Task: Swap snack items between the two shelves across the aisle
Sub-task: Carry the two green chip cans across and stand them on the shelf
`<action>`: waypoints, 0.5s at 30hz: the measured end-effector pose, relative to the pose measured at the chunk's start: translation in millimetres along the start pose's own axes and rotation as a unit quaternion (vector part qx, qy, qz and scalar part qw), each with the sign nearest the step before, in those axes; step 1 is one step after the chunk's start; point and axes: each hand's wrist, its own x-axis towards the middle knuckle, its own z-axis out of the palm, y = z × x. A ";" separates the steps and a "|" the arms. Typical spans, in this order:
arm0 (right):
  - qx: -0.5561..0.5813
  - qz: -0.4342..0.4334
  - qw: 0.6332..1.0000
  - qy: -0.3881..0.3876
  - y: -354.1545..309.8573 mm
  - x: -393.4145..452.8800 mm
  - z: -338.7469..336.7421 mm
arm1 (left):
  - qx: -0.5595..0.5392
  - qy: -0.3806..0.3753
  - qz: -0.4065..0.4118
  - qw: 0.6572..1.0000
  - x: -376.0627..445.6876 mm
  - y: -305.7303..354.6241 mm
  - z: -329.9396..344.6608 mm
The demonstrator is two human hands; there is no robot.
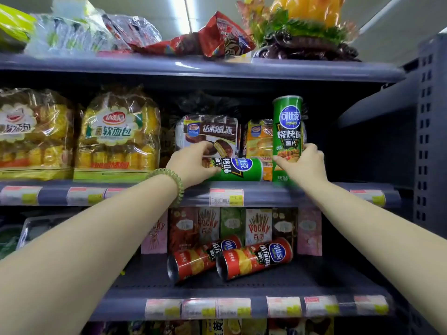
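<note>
- The left hand gripped a green can lying at the middle shelf front edge.
- The right hand gripped an upright green can beside it; open shelf lay rightward.
- Cake boxes stood close behind.
- Two red cans lay one shelf below.

A tall dark grey metal shelf unit fills the frame. At the right edge stands a grey post with small holes. At the top, a long white ceiling light glows.
</note>
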 end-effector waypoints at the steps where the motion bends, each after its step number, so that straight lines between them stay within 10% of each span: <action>1: -0.002 0.016 1.000 -0.007 -0.7 1.6 1.4 | 0.031 -0.025 -0.010 0.999 2.1 0.2 0.4; 8: 0.007 0.032 0.999 -0.038 9.5 7.1 11.2 | 0.165 -0.077 -0.002 0.983 10.9 4.8 1.4; 15: 0.115 -0.083 0.990 0.008 6.9 -9.9 0.4 | 0.124 0.127 0.021 0.984 -12.1 -1.9 -4.1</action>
